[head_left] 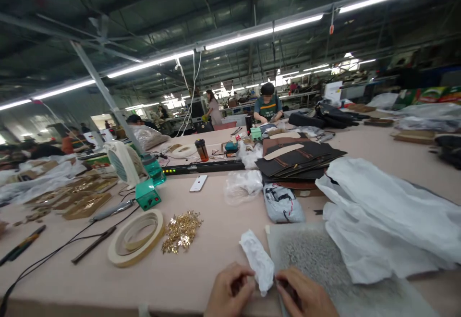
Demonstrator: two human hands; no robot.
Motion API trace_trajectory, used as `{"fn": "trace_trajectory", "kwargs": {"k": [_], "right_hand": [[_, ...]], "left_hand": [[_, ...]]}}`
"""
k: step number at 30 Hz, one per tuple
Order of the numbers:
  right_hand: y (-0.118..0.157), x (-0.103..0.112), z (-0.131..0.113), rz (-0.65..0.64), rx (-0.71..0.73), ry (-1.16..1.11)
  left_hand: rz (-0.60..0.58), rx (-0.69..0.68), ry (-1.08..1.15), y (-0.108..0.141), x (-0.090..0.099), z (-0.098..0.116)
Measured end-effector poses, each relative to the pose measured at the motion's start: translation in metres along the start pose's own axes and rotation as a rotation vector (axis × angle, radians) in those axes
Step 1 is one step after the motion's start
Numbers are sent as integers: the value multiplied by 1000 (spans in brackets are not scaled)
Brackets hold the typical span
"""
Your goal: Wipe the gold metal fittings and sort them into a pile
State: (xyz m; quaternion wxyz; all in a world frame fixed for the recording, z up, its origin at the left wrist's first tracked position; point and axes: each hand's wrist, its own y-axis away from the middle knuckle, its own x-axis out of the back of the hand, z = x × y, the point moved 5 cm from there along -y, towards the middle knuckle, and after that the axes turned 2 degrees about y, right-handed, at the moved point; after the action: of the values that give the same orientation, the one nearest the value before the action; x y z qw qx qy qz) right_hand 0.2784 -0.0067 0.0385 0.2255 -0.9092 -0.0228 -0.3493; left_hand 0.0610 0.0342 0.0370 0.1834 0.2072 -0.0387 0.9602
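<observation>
"Status?"
"Left hand point(229, 290), right hand point(308, 294): fingers curled, can't tell if gripping."
"White crumpled piece point(258, 261)?"
"Between the two hands, at the table point(212, 240), beside speckled mat point(304, 249)."

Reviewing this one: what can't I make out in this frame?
All in the head view:
What, if anything, the left hand and right hand pinch: blocked by the hands themselves.
Both forearms: cut off by the bottom edge.
The speckled mat's far right part: covered by white sheeting.
Count of gold pieces: too small, overlapping.
</observation>
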Motion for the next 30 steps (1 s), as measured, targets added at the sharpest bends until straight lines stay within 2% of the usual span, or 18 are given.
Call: {"fn": "trace_trajectory", "kwargs": {"k": [2, 3, 4, 6, 9, 11, 12, 14, 17, 19, 24, 27, 30], "right_hand": [[0, 3, -5, -10, -30, 6], [0, 4, -7, -19, -45, 10], [0, 4, -9, -28, -59, 12], [1, 4, -11, -38, -71, 9], [1, 3, -11, -39, -64, 7], [2, 2, -8, -45, -51, 12], [2, 2, -6, -50, -43, 15], [2, 1, -3, -58, -30, 19], [4, 0, 1, -62, -12, 28], [4, -1, 3, -52, -6, 31], [3, -8, 8, -33, -54, 44], [-2, -16, 5, -56, -95, 58], [-10, -30, -9, -129, -120, 9]], "left_hand": [[184, -115, -119, -5, 19, 15], [211, -176, -162, -9, 24, 23], [193, -235, -201, -15, 25, 29], [73, -304, -295, -30, 20, 36], [-146, -253, -449, -53, 3, 31], [-189, -216, -521, -63, -4, 26], [-166, -207, -543, -66, -4, 23], [-41, -169, -571, -67, 2, 17], [172, -44, -599, -56, 23, 0], [266, 29, -599, -43, 39, -13], [429, 175, -477, -9, 63, -36], [466, 192, -396, 1, 62, -37], [489, 212, -330, 3, 57, -36]]}}
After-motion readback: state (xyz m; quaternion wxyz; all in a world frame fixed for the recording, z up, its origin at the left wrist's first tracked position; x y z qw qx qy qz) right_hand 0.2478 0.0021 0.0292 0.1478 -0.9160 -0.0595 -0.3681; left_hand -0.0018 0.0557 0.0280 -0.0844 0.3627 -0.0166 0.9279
